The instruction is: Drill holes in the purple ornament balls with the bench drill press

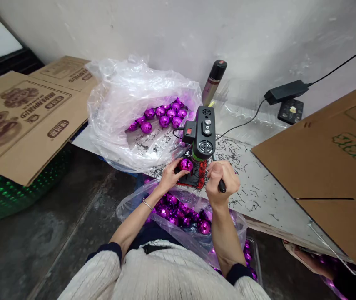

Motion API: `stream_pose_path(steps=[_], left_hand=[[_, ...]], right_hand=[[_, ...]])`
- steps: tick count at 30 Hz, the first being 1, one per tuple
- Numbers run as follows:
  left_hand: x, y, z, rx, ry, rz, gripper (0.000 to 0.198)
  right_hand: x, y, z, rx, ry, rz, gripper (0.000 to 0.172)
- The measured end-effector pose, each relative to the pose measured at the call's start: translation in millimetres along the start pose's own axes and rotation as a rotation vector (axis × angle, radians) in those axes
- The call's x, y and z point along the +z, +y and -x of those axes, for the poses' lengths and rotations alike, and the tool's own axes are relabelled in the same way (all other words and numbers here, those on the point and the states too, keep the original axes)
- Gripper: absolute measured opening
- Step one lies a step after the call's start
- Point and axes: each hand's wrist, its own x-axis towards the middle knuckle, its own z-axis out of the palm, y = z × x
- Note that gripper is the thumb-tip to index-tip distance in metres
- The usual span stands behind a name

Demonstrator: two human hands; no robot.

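Between the thumb and fingers of my left hand [170, 177] is a shiny purple mirror ball ornament [185, 165], held under the front of a black bench machine [205, 131] with a red switch. My right hand [223, 181] is wrapped round the machine's lever handle [222, 186]. A dark base plate with red edging [201, 175] lies beneath the machine's head. Behind my left hand, several purple balls [164, 121] sit in a clear plastic bag [112, 104]. More purple balls [204, 227] fill another clear bag [128, 204] at my lap.
Small dark bits litter the white tabletop [243, 179]. A spray can [214, 82] stands behind the machine; a power adapter [287, 91] with cables lies to its right. Cardboard boxes flank the table, left [31, 112] and right [330, 166]. Green ornaments [15, 200] sit below the left box.
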Motion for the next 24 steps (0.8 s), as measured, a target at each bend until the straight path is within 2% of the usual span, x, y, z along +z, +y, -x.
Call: stream_pose_path(steps=[6,11,16,24], left_hand=[[8.0,3.8,-2.7,0.162,-0.062,-0.083,0.060],[12.5,-0.4,0.5,0.166,-0.057,-0.064,0.062],[15.0,-6.0,2.3,0.159,-0.074,-0.041,0.063],[17.2,-10.0,1.7,0.273,-0.002,-0.045,0.063]], right_hand=[[0.6,-0.9,-0.7,-0.004,-0.003,0.008,0.028],[-1.0,-0.6,2.6,-0.011,-0.008,-0.005,0.028],[2.1,5.1,21.7,-0.028,-0.009,0.013,0.026],[18.4,22.7,51.3,-0.081,0.082,-0.040,0.026]])
